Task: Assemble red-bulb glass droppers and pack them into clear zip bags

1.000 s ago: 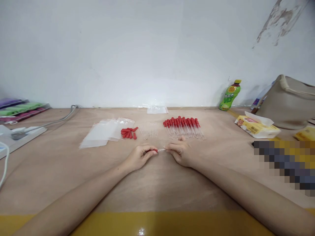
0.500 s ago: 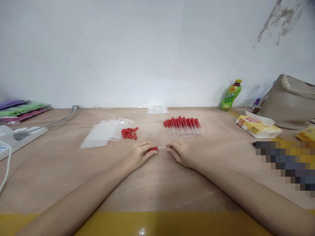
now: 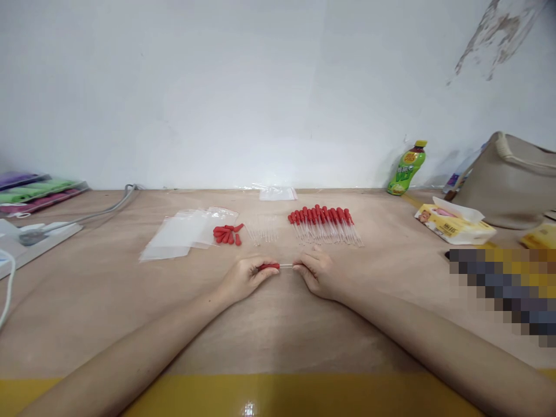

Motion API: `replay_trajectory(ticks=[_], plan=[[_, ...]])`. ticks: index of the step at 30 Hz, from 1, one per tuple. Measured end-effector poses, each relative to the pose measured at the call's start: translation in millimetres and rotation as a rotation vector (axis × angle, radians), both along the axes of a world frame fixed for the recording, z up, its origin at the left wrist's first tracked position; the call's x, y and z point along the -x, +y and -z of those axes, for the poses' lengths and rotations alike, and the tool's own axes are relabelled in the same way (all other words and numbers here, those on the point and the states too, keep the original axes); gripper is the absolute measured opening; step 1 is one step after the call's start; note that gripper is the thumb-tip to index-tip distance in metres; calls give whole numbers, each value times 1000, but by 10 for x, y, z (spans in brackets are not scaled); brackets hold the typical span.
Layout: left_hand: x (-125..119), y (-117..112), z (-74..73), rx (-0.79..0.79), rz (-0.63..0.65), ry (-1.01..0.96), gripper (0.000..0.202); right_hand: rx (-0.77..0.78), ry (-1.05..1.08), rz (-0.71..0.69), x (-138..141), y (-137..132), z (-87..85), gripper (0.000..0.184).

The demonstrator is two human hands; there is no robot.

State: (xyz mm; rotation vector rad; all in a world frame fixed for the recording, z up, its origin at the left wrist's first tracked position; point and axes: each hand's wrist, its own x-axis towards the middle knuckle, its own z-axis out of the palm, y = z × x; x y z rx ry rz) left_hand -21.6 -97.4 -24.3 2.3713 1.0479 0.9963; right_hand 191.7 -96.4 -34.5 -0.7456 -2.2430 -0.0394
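Between finger and thumb, my left hand [image 3: 245, 278] is closed on a red rubber bulb [image 3: 271, 266]. A thin clear dropper tube [image 3: 285, 266] joins the bulb's right end, and my right hand [image 3: 317, 272] pinches that tube's other end. The tube lies level between the hands. Beyond my left hand is a small heap of red rubber bulbs [image 3: 226, 234]. Loose clear tubes [image 3: 264, 228] lie to the right of that heap. Further right, a row of droppers [image 3: 321, 223] with red bulbs lies side by side, bulbs toward the wall.
Clear zip bags [image 3: 174, 234] lie at left, another bag [image 3: 278, 194] by the wall. A power strip [image 3: 47, 240] with cables and coloured packets [image 3: 39, 194] are far left. At right stand a green bottle [image 3: 406, 169], a tissue pack [image 3: 454, 223] and a beige bag [image 3: 512, 179].
My right fingers have closed more tightly round the tube's end. Both hands have shifted very slightly, and the held bulb sits a little lower in view.
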Motion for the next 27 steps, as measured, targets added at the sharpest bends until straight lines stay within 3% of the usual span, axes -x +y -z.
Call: replay_trajectory(ticks=[11,18,24,27], plan=[[12,-14,-9,-41,37,57,17,23,-90,51,76,-17,16,28],[15,5,2,-54,56,86,17,122,-150,94,101,-27,-20,28],[66,86,-24,-114,31,153,22,174,-250,140,81,-90,-173,21],[114,96,-37,-121,-10,168,30,281,-192,262,-61,-40,-330,17]])
